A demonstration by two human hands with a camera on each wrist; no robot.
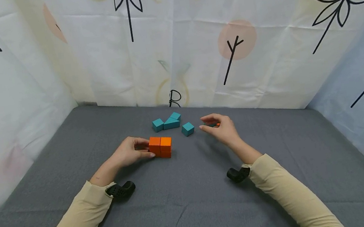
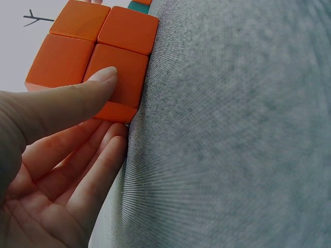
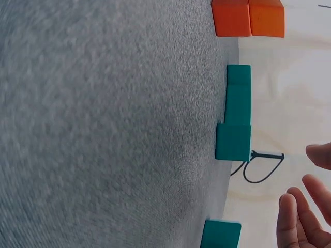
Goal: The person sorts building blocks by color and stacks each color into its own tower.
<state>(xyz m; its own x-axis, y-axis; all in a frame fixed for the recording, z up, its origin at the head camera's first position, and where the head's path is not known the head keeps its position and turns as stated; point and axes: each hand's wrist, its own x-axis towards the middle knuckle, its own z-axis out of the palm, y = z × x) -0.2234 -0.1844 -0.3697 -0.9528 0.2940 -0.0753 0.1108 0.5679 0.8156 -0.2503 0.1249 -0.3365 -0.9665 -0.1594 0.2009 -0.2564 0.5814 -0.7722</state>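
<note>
Several orange cubes (image 1: 155, 145) are stacked two wide and two high on the cloth. My left hand (image 1: 133, 150) grips the stack at its left side. In the left wrist view the thumb (image 2: 106, 76) lies on the front of one lower orange cube (image 2: 126, 77), with the fingers bent round beside and behind it. To the right, my right hand (image 1: 220, 127) hovers above the cloth with nothing between thumb and fingers. In the right wrist view its fingertips (image 3: 287, 206) are apart from the blocks. The nearest teal cube (image 1: 188, 129) sits left of it.
Behind the orange stack lie a teal cube (image 1: 157, 124), a teal triangular block (image 1: 171, 124) and another teal block (image 1: 176, 116). A teal piece and a bit of orange show partly hidden behind the right hand. A patterned white curtain (image 1: 198, 77) borders the grey cloth (image 1: 194, 204).
</note>
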